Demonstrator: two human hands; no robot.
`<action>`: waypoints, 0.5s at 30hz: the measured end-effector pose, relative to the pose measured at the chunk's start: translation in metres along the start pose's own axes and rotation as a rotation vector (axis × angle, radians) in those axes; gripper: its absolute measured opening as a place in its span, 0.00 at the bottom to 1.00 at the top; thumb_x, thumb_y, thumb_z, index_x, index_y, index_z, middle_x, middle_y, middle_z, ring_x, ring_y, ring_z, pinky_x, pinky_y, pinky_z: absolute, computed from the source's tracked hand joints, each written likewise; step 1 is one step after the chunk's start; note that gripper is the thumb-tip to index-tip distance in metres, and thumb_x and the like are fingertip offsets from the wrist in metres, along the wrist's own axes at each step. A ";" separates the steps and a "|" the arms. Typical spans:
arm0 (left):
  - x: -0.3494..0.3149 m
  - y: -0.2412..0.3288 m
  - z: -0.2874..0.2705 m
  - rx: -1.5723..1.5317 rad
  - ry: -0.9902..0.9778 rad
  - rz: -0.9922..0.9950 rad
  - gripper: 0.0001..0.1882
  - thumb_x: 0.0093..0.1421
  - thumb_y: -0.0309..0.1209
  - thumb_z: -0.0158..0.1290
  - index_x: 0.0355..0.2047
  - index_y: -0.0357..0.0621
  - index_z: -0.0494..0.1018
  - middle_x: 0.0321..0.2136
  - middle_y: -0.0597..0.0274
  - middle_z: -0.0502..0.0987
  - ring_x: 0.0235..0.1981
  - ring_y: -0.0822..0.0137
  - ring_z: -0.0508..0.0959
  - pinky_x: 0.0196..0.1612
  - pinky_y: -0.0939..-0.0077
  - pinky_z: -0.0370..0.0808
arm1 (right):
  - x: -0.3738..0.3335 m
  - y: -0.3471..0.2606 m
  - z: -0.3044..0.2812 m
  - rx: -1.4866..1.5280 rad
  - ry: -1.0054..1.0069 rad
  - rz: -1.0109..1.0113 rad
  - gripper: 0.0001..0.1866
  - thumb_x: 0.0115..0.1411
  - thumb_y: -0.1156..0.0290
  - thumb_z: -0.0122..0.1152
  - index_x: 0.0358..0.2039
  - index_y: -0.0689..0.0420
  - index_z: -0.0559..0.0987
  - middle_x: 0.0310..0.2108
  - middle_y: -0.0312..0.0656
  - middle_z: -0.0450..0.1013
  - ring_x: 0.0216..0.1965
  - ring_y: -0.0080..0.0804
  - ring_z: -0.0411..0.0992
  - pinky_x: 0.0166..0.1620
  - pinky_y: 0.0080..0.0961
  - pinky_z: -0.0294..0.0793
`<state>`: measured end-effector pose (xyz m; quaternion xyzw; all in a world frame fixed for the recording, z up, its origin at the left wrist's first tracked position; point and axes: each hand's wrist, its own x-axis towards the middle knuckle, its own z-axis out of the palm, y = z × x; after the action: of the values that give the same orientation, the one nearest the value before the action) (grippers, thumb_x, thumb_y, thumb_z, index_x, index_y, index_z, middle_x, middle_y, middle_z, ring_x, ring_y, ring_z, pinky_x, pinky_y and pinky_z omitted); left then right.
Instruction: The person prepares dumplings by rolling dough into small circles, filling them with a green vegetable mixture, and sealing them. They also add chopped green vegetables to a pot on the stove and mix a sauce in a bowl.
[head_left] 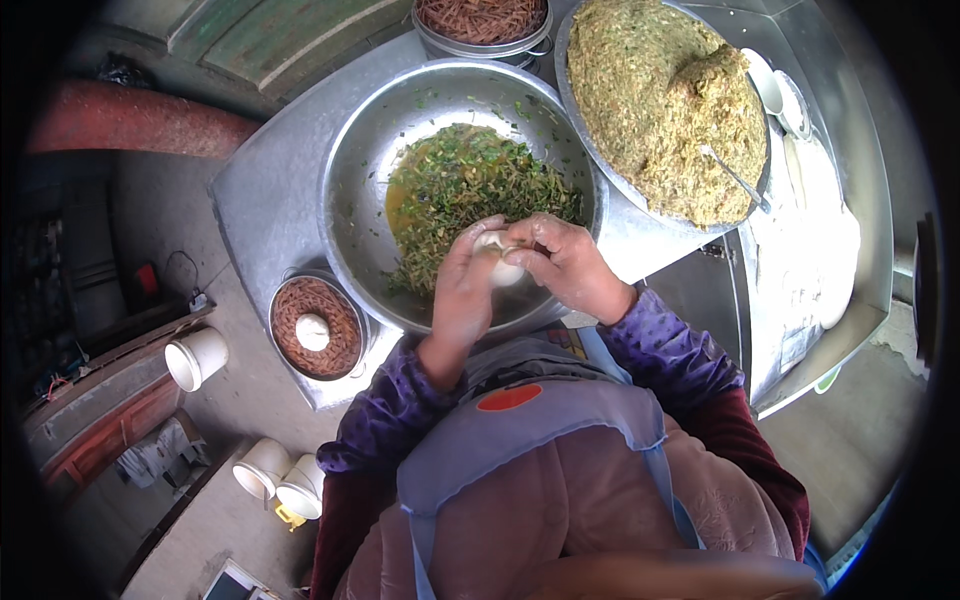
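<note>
Between my two hands is a white dough bun (507, 272), held over the near side of a large metal bowl (350, 150). My left hand (465, 280) cups the bun from the left. My right hand (572, 268) pinches at its top edge, fingers closed on the dough. Chopped greens (480, 180) lie in the bowl, with yellow liquid along their left side. Another white bun (312, 332) sits on brown strips in a small round metal pot (275, 300) at the left. My fingers hide part of the held bun.
A wide basin (640, 205) heaped with yellowish-brown filling (660, 100) stands at far right, a metal spoon (735, 175) stuck in it. Pale dough (825, 245) lies in a metal trough at right. Another pot (480, 45) of brown strips is at the back. White buckets (197, 358) stand on the floor.
</note>
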<state>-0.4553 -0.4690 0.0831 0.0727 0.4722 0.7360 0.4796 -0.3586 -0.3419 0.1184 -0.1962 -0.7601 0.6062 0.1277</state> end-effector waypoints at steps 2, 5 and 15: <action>0.001 0.000 -0.004 0.159 -0.044 -0.005 0.18 0.60 0.24 0.45 0.51 0.34 0.66 0.43 0.58 0.74 0.43 0.69 0.74 0.47 0.76 0.70 | 0.001 -0.001 -0.004 -0.147 -0.058 -0.118 0.07 0.53 0.76 0.63 0.33 0.59 0.76 0.30 0.44 0.71 0.31 0.40 0.72 0.36 0.28 0.72; 0.002 0.009 -0.012 0.275 -0.165 -0.027 0.18 0.62 0.26 0.44 0.51 0.33 0.66 0.44 0.57 0.74 0.44 0.66 0.74 0.49 0.74 0.70 | 0.003 -0.006 -0.011 -0.093 -0.133 -0.073 0.07 0.53 0.76 0.62 0.32 0.59 0.76 0.29 0.44 0.71 0.31 0.41 0.72 0.36 0.29 0.72; -0.007 0.017 0.002 -0.336 -0.066 -0.070 0.39 0.65 0.58 0.27 0.55 0.32 0.61 0.49 0.51 0.71 0.52 0.59 0.70 0.57 0.64 0.64 | 0.003 -0.010 0.003 -0.098 -0.078 -0.077 0.10 0.53 0.77 0.62 0.37 0.58 0.75 0.30 0.44 0.72 0.32 0.41 0.73 0.35 0.30 0.74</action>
<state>-0.4612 -0.4749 0.0992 -0.0008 0.3288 0.7845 0.5257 -0.3643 -0.3454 0.1274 -0.1491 -0.8002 0.5701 0.1116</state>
